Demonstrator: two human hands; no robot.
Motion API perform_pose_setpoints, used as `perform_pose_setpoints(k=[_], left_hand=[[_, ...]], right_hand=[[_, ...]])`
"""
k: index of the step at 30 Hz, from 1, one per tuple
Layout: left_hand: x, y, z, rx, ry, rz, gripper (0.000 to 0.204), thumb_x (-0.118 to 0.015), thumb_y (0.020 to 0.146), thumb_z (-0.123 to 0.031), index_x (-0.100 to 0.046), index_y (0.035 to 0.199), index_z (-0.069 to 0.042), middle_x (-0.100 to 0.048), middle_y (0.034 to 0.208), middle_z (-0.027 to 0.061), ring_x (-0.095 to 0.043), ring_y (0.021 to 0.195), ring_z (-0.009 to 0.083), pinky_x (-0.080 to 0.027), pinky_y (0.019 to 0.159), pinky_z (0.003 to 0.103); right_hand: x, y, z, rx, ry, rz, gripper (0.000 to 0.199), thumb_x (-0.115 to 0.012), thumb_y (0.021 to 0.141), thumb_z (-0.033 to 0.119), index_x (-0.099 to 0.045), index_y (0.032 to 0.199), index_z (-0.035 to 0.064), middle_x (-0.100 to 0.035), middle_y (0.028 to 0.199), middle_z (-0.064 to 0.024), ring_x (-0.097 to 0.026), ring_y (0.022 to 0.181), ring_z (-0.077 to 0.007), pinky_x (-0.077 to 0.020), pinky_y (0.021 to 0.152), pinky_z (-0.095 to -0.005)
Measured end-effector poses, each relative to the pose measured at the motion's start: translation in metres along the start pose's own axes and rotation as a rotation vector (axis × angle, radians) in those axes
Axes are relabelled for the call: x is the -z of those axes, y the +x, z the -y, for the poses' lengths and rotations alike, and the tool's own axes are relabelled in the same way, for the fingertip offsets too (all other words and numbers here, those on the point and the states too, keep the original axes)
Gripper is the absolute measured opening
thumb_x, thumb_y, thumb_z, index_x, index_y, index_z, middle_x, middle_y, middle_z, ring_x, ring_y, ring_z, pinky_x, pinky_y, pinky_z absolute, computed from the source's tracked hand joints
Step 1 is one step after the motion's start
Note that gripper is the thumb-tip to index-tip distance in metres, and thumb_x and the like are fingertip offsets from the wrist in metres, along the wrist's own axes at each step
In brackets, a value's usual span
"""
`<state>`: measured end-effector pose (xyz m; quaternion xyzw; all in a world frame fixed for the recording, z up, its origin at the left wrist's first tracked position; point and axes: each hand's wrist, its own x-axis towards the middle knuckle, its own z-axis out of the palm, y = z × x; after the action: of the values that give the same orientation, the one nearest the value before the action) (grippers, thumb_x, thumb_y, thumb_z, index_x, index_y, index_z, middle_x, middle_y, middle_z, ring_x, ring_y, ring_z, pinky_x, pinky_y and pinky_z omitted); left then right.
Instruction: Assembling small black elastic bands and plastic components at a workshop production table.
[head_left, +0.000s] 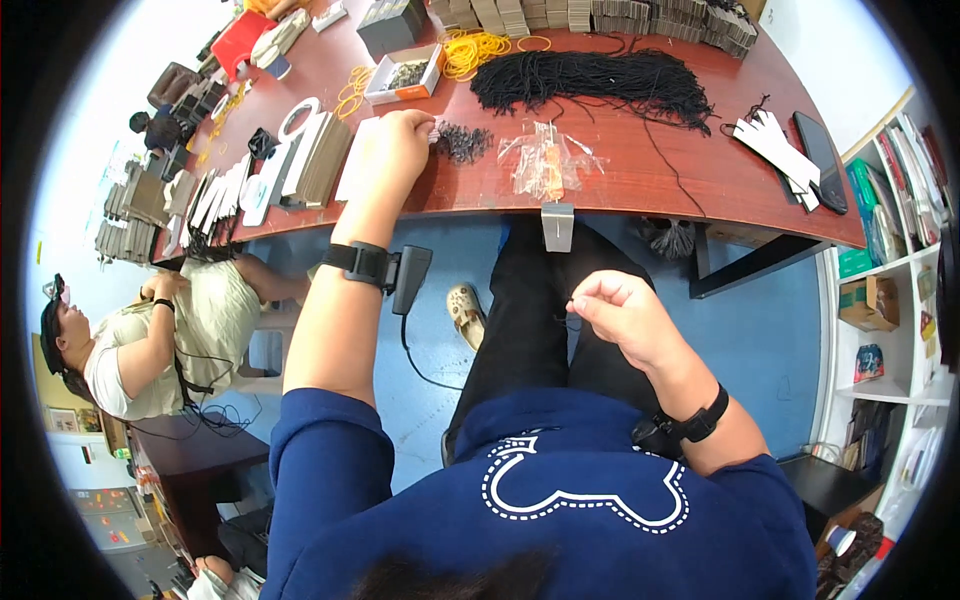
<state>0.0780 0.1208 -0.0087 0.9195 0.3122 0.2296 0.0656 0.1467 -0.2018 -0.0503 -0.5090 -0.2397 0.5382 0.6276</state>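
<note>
Black cords (590, 88) lay right of the white box (397, 97), apparently mostly unused; the right hand (628, 312), fingers closed, pinched a dark strand (570, 303); the left hand's (395, 150) grip was unclear.

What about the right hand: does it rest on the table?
No, the right hand is over the person's black trousers, apart from the red table.

The reddish-brown desk (640, 175) bears a bundle of black cords (590, 85), yellow bands (475, 52) and an open white box (396, 97). Closer to the front lie small dark pieces (463, 144) and crumpled clear plastic (530, 168); at the right, white strips (775, 152) beside a dark phone (820, 160); along the far edge, greyish-brown stacks (620, 17).
</note>
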Motion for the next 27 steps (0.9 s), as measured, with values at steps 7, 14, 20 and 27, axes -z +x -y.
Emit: perform_pose_setpoints(k=[7, 14, 20, 27], left_hand=[[-0.002, 0.025, 0.003, 0.037, 0.173, 0.125, 0.020, -0.058, 0.080, -0.024, -0.067, 0.087, -0.006, -0.066, 0.084, 0.0154, -0.064, 0.081, 0.0308, -0.049, 0.074, 0.039], [0.000, 0.025, -0.007, 0.072, 0.231, 0.254, 0.022, -0.058, 0.078, -0.027, -0.066, 0.086, -0.008, -0.066, 0.084, 0.0158, -0.064, 0.081, 0.0309, -0.049, 0.074, 0.038], [-0.011, 0.020, 0.026, 0.051, -0.019, 0.030, 0.017, -0.058, 0.081, -0.018, -0.065, 0.088, -0.005, -0.065, 0.087, 0.0156, -0.063, 0.084, 0.0314, -0.048, 0.077, 0.037], [-0.001, 0.018, 0.008, -0.214, 0.081, 0.086, 0.014, -0.057, 0.080, -0.014, -0.064, 0.089, -0.005, -0.062, 0.093, 0.0134, -0.060, 0.090, 0.0310, -0.048, 0.076, 0.041]], right_hand=[[0.004, 0.004, 0.005, 0.005, 0.017, 0.036, 0.009, -0.058, 0.086, 0.008, -0.061, 0.088, 0.0000, -0.062, 0.084, -0.0026, -0.056, 0.079, -0.0080, -0.0451, 0.074, -0.0228], [0.003, 0.002, 0.006, 0.033, 0.028, 0.039, 0.010, -0.058, 0.087, 0.009, -0.061, 0.088, -0.0001, -0.062, 0.084, -0.0019, -0.055, 0.078, -0.0067, -0.0446, 0.071, -0.0211], [0.002, -0.003, 0.005, 0.012, 0.010, 0.029, 0.009, -0.058, 0.087, 0.010, -0.061, 0.089, 0.0008, -0.061, 0.083, -0.0008, -0.053, 0.073, -0.0048, -0.0426, 0.065, -0.0192], [-0.001, -0.003, 0.004, 0.003, 0.029, 0.044, 0.010, -0.058, 0.087, 0.011, -0.061, 0.089, 0.0020, -0.060, 0.082, 0.0004, -0.050, 0.069, -0.0027, -0.0394, 0.059, -0.0178]])
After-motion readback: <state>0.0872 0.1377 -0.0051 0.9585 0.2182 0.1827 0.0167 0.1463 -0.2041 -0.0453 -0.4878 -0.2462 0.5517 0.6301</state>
